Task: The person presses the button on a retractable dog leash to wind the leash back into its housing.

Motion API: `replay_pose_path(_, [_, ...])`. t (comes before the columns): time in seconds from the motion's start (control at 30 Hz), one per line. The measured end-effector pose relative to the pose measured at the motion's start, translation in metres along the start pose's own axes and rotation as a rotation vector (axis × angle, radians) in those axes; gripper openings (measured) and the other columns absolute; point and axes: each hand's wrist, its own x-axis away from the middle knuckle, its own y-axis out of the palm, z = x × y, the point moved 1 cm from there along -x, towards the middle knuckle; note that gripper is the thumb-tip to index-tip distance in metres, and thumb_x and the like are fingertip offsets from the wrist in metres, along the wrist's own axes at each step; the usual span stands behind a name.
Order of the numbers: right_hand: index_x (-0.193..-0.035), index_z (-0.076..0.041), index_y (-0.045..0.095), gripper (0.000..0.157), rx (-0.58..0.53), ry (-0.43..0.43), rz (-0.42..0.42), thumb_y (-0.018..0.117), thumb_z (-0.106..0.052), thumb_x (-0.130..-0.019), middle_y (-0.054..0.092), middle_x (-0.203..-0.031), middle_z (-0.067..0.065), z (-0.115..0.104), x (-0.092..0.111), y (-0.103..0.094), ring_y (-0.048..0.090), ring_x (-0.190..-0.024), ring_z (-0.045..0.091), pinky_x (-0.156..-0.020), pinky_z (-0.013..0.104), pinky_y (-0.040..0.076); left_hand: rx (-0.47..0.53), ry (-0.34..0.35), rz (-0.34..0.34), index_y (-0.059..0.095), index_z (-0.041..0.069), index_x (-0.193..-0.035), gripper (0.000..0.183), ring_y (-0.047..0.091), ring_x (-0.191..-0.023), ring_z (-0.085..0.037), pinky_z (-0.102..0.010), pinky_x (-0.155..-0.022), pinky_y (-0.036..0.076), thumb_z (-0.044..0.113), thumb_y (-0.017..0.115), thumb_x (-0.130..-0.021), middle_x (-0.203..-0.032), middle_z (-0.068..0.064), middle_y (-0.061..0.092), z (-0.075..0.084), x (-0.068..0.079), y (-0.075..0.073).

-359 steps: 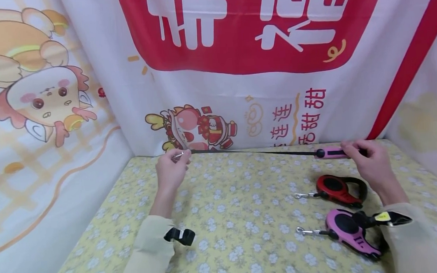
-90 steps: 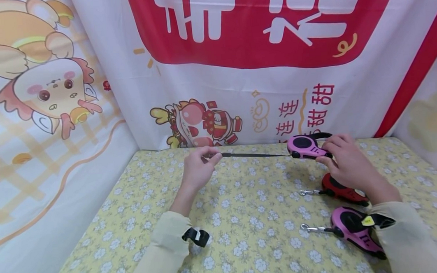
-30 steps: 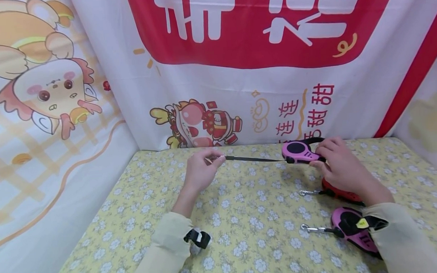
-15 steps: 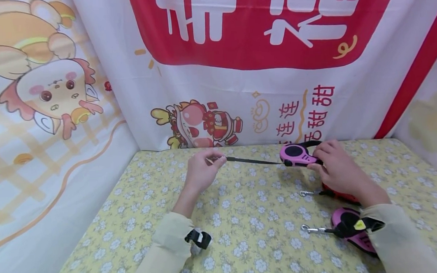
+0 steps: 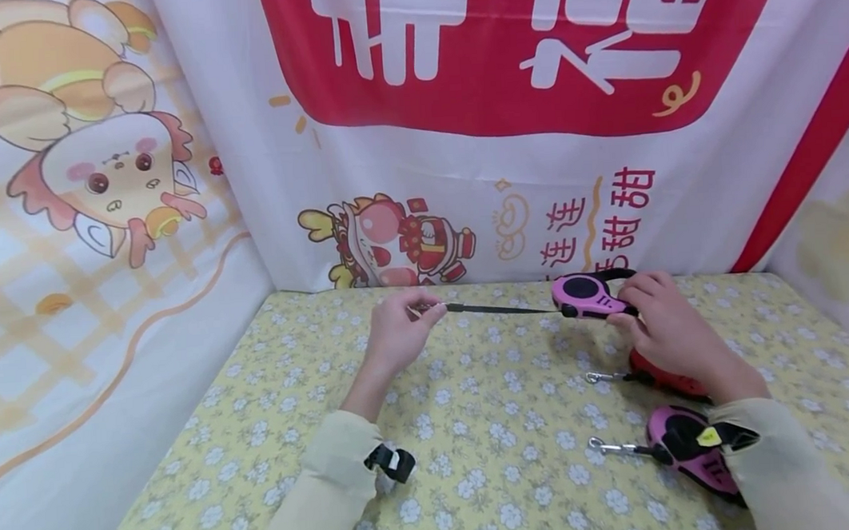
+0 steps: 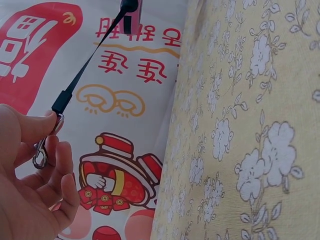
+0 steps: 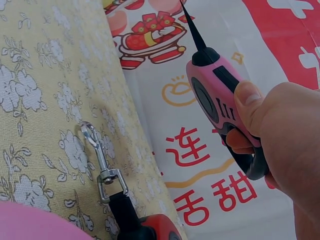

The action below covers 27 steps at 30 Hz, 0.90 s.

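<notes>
My right hand [image 5: 669,332] grips the handle of a pink and black retractable dog leash [image 5: 581,290], held above the back of the table. In the right wrist view the thumb lies on the pink casing [image 7: 212,92] and a finger passes through the handle loop. A black strap [image 5: 506,309] stretches out of the casing to my left hand [image 5: 399,334]. There the thumb and fingers pinch the metal snap hook [image 6: 40,156] at the strap's end. The strap looks taut, and only a short length is out.
Below my right hand lies a red retractable leash [image 5: 664,376], partly hidden by it. A second pink leash [image 5: 686,443] lies nearer, partly under the right sleeve. Their metal snap hooks point left. A floral cloth [image 5: 476,430] covers the table; a printed curtain [image 5: 486,206] hangs behind.
Since twelve seconds ago the hands have come closer together, the strap has shortened, and the casing has turned its flat side into view. Over the last second the hands have barely moved.
</notes>
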Motion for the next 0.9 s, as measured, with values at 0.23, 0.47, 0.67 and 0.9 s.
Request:
replay_pose_path(0.23, [-0.104,0.006,0.069,0.024,0.003,0.022,-0.009,0.076,-0.016,-0.097,0.065,-0.113,0.025,-0.0011,-0.0022,-0.0044,0.047,-0.115,0.042,-0.099,0.062,0.041,-0.021,-0.003,0.007,0.079,0.02,-0.104,0.009,0.063,-0.078,-0.018,-0.032,-0.068,0.052,0.028,0.074,-0.102,-0.098,0.0,0.074,0.0005,-0.0001,0.0001])
replay_pose_path(0.47, [-0.103,0.004,0.07,0.023,0.009,0.019,-0.008,0.077,-0.016,-0.096,0.066,-0.111,0.023,-0.0005,-0.0038,-0.0039,0.048,-0.114,0.041,-0.098,0.061,0.042,-0.025,-0.006,0.001,0.079,0.019,-0.105,0.01,0.063,-0.079,-0.018,-0.032,-0.069,0.052,0.026,0.075,-0.101,-0.101,0.0,0.076,-0.0009,0.0,0.001])
replay_pose_path(0.67, [-0.103,0.004,0.07,0.022,0.002,0.028,-0.009,0.077,-0.016,-0.097,0.066,-0.113,0.023,-0.0004,-0.0028,-0.0026,0.047,-0.115,0.041,-0.098,0.062,0.042,-0.022,-0.011,-0.002,0.079,0.019,-0.105,0.009,0.063,-0.08,-0.017,-0.031,-0.069,0.053,0.026,0.075,-0.101,-0.101,0.001,0.077,-0.001,0.0004,0.003])
replay_pose_path(0.9, [-0.103,0.004,0.07,0.022,-0.005,0.023,0.001,0.077,-0.016,-0.096,0.067,-0.112,0.023,-0.0029,-0.0015,-0.0029,0.048,-0.113,0.04,-0.097,0.061,0.042,-0.015,-0.039,-0.02,0.079,0.019,-0.103,0.009,0.063,-0.081,-0.018,-0.031,-0.068,0.052,0.028,0.075,-0.101,-0.1,0.001,0.076,0.0026,0.0017,0.0067])
